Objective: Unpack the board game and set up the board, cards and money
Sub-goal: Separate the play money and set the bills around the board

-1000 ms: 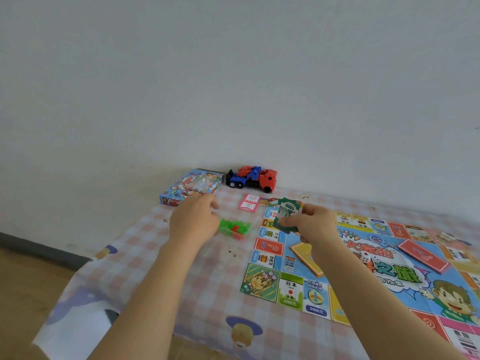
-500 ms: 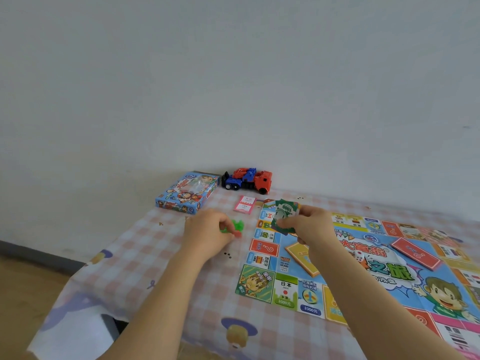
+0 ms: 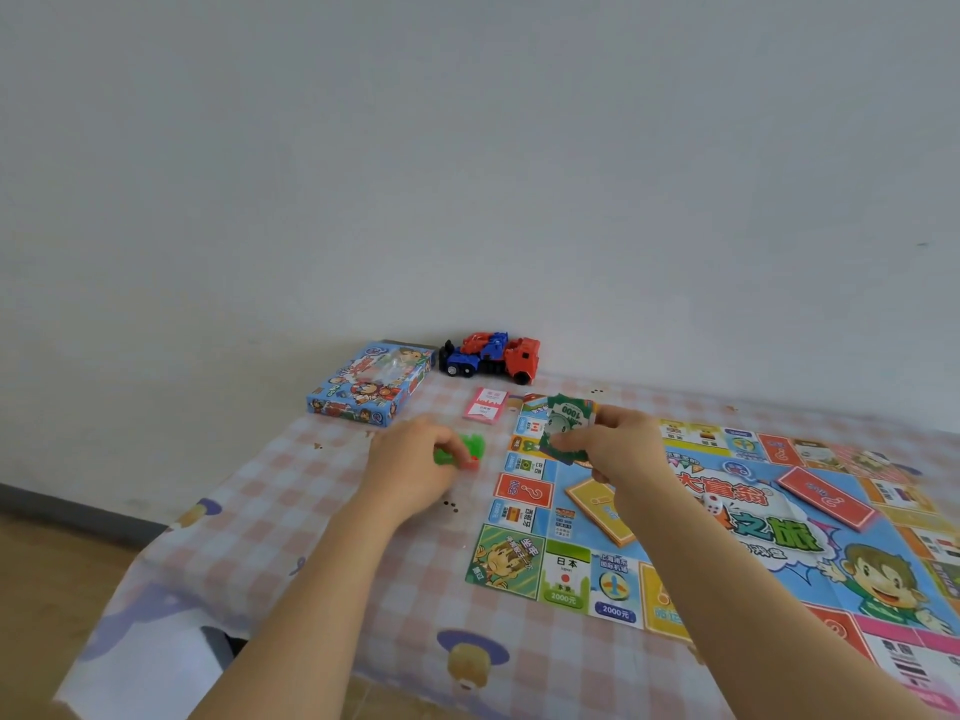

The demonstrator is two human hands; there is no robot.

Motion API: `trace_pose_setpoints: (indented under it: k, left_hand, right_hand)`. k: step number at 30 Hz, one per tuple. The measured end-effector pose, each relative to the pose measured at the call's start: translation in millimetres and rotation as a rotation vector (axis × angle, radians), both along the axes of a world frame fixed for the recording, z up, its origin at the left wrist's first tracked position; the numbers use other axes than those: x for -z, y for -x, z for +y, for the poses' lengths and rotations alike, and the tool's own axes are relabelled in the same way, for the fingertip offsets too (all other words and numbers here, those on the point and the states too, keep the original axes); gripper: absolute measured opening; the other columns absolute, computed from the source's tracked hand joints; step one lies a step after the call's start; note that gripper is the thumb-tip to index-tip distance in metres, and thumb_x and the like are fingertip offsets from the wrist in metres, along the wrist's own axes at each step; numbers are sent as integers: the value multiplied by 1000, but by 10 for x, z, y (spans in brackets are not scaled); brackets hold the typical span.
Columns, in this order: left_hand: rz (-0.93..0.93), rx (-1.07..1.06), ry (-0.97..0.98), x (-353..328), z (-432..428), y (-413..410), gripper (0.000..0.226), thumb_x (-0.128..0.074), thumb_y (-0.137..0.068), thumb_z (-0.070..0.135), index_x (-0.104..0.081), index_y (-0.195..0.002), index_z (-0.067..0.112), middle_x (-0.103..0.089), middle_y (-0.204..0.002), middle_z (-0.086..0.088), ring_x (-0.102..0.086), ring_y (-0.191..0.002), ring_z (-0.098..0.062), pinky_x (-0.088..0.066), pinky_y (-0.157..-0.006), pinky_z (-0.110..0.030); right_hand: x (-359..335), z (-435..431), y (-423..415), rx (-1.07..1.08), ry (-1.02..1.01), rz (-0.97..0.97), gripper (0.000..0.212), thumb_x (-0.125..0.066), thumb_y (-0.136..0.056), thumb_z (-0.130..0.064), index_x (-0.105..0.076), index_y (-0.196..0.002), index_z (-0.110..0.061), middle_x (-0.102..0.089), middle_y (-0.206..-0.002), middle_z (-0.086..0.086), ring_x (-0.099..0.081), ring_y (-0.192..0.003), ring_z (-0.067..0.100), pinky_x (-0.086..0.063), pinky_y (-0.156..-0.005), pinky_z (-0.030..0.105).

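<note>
Before me: wall, plain white, matte, filling the upper half of my view. Skirting, dark grey, along its foot to my left. Floor, light wood. Table, set against the wall, draped in pink-and-white check with cartoon prints. Light soft, even.

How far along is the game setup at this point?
Done: the board lies unfolded on the table, with yellow cards, red cards and a die on it. In hand: the right hand holds green banknotes, the left hand grips green plastic pieces beside the board. Left: laying out the banknotes; the pink stack off the board's corner may need placing.
</note>
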State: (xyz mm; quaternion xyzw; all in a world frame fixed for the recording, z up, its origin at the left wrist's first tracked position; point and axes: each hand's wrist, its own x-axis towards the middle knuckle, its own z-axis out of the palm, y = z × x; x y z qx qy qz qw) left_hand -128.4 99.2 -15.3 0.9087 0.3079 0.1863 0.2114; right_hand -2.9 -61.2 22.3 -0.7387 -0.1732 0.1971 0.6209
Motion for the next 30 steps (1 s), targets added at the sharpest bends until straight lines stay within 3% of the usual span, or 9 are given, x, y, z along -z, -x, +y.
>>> trace_pose_setpoints:
  k: [7,11,15,19,22,27,30]
  left_hand:
    - [-19,18,-21,1,18,-26,23,-65,-80,18,-63,-80,41,-60,-105,14,-54,-102,-10,-46,-91,-38]
    - [-205,-1,-9,-70,-45,-66,24,-63,-82,12,-65,-95,32,-58,-103,12,-54,-93,-5,-44,-79,-24]
    - [-358,98,240,-244,-271,-181,29,-61,-85,12,-63,-107,31,-60,-104,13,-58,-90,-2,-52,-76,-25]
    - [-273,257,439,-370,-499,-366,32,-66,-86,20,-59,-116,28,-63,-104,10,-61,-82,-4,-46,-65,-17]
    - [-294,329,539,-366,-674,-532,31,-65,-87,17,-59,-117,21,-67,-102,6,-64,-73,-5,-45,-59,-15]
    - [-347,427,667,-346,-983,-775,17,-65,-87,10,-66,-103,14,-72,-92,-4,-65,-70,-9,-51,-61,-18]
    - [-333,464,626,-328,-1140,-872,15,-67,-85,11,-68,-99,17,-72,-87,-3,-66,-72,-10,-54,-66,-23]
  right_hand:
    - [32,34,6,-6,8,-10,15,-78,-71,-1,-68,-79,-9,-64,-72,5,-50,-57,14,-34,-46,23]
    - [27,41,10,-20,6,-15,16,-77,-71,0,-66,-74,-11,-63,-69,3,-48,-54,13,-34,-45,22]
    - [-18,24,16,-19,-50,56,19,-75,-72,3,-66,-73,-14,-64,-69,6,-42,-54,16,-32,-45,23]
    - [-115,-98,-22,-23,-101,112,18,-75,-72,4,-66,-79,-10,-60,-61,2,-43,-46,11,-32,-40,21]
    - [-158,-289,-125,-11,-128,149,18,-75,-72,4,-68,-85,-7,-53,-50,-1,-38,-35,7,-30,-37,20]
    - [-151,-663,-292,38,-156,188,18,-73,-72,6,-68,-87,-3,-49,-57,4,-31,-39,9,-26,-36,19]
    - [-127,-893,-372,31,-100,145,22,-76,-71,1,-68,-92,-3,-51,-60,5,-33,-42,9,-27,-36,19]
